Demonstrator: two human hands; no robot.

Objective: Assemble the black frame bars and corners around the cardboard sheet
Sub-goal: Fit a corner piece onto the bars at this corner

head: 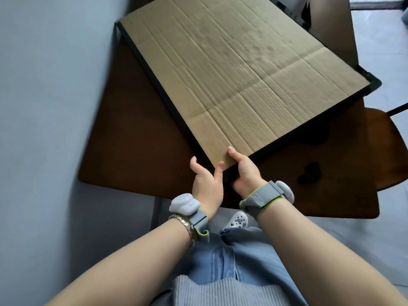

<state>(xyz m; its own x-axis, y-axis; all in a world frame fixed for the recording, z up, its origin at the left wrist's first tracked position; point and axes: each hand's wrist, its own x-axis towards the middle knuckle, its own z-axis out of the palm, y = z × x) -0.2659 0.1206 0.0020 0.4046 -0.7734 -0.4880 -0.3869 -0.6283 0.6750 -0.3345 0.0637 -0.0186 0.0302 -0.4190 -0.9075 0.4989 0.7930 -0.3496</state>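
**Both hands at the near corner of the sheet**

A brown table [136,133] with rounded corners stands against a pale blue-grey wall [44,85], and the floor [379,40] beyond it is a light grey. The cardboard sheet [238,71] lies skewed across the table, running up and away from the hands so that its far right corner hangs out past the table edge, above a brown chair [388,146].

Black bars edge the sheet on three sides in view — a left bar [154,80] running away from the left hand, a near bar [298,129] running off to the right of the right hand, and a black corner [375,81] at that bar's far end. A few small dark pieces [310,173] lie loose on the table just right of the right hand.

The left hand [205,184] is open, fingers spread, its thumb resting against the sheet's near corner and its fingers beside the end of the left bar. The right hand [245,173] is clamped on that same corner — thumb flat on top of the cardboard, fingers curled under the near bar. The two hands nearly touch.

Each wrist carries a grey strap with a pale rounded device; below them are blue jeans and a white clog [236,220] on the floor under the table edge.
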